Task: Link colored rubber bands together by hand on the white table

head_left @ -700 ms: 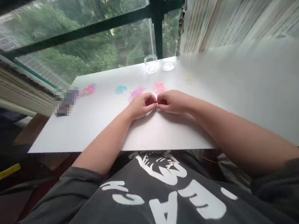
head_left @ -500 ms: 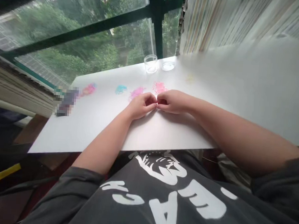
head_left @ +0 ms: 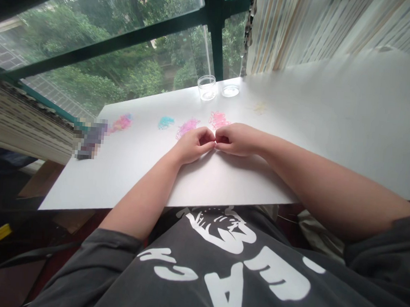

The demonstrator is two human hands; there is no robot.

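Note:
My left hand (head_left: 194, 145) and my right hand (head_left: 239, 139) meet fingertip to fingertip low over the white table (head_left: 119, 175). Both are pinched closed, and whatever lies between the fingertips is too small to make out. Just beyond my right hand is a pile of small pink-red pieces (head_left: 218, 120). A purple-pink pile (head_left: 186, 127) lies behind my left hand, with a blue pile (head_left: 165, 122) to its left. Farther left sits a mixed pink and orange pile (head_left: 122, 123).
A clear round jar (head_left: 206, 88) stands near the window edge, beside a clear shallow lid or dish (head_left: 230, 90). Pale yellowish pieces (head_left: 259, 107) lie right of them. A blurred-out item (head_left: 92, 139) sits at the table's left end. Striped curtains (head_left: 287, 28) hang behind.
Both hands hold the same place, fingertips together. The picture is sharper now; nothing on the table has visibly moved.

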